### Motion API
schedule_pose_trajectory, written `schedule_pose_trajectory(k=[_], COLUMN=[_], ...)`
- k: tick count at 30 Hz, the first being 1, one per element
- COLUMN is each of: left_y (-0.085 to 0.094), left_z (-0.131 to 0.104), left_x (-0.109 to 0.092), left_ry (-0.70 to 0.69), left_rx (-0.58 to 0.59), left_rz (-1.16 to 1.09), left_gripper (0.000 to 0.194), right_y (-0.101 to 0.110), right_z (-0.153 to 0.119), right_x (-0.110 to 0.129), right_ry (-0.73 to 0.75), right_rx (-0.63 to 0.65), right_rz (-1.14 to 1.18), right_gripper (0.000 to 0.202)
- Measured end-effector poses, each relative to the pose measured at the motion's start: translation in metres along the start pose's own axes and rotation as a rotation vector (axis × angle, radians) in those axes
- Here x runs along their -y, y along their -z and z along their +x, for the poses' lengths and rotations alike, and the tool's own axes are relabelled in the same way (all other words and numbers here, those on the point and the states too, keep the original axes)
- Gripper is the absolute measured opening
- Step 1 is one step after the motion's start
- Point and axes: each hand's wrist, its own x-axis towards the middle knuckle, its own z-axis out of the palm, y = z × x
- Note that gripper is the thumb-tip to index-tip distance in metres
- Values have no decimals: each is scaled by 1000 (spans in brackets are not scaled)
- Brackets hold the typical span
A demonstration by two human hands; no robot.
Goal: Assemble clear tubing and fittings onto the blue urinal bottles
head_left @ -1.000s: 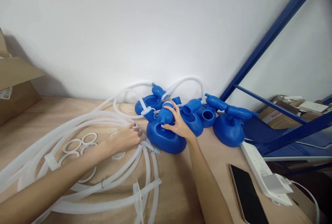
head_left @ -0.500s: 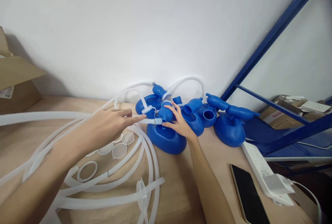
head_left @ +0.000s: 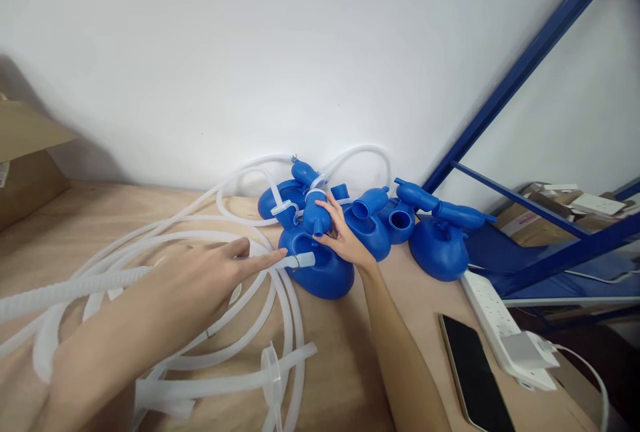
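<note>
My left hand is closed on a white ribbed hose, near its end, where a thin wire clip circles it. That end is over a blue plastic bottle lying on the table. In my right hand is a blue bulb-shaped fitting, its narrow nozzle turned toward me and its wider white-rimmed end toward the wall. The hose end and the nozzle are apart. Behind the fitting lies another blue bottle, and a white cap sits just left of it.
Coiled white tubing covers the left and front of the wooden table. More blue bottles stand on the right, near a phone and a power strip. A cardboard box is at left; a blue metal frame rises at right.
My left hand has drawn the hose end down, away from the fitting's nozzle. My right hand keeps the fitting, which is tipped a little differently.
</note>
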Motion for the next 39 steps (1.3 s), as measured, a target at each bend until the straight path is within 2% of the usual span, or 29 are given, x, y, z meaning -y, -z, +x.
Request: schedule_pose_trajectory(k=[4,8,13,16,19,23,28,34,39], left_y=[-16,-26,-22,-17,-17,-23,-29,-23,-17], left_z=[10,27,47,54,55,55,59,56,52], left_x=[12,22,17,11,8,0,-13,-9,-4], left_ry=[24,103,208,220,218,221,199,171,132], left_rx=[75,181,363,407,365,249,186,139,67], left_rz=[59,110,-10,-47,-57,-130,-131,-66,14], left_gripper=[101,95,87,85,83,65,61,51,47], right_y=[0,1,-5,-13,-22,-29,-30,-21,-17], right_z=[0,1,2,3,3,4,1,-4,-3], right_x=[3,5,13,18,21,27,35,42,50], right_ry=[62,155,362,453,516,585,626,780,925], right_rx=[-16,-93,-164,-264,-442,-652,-785,-791,-608], right_rz=[-49,-252,-553,-696,-830,-952,-996,-1051,-1034], right_gripper=[61,48,50,52,57,60,50,40,28])
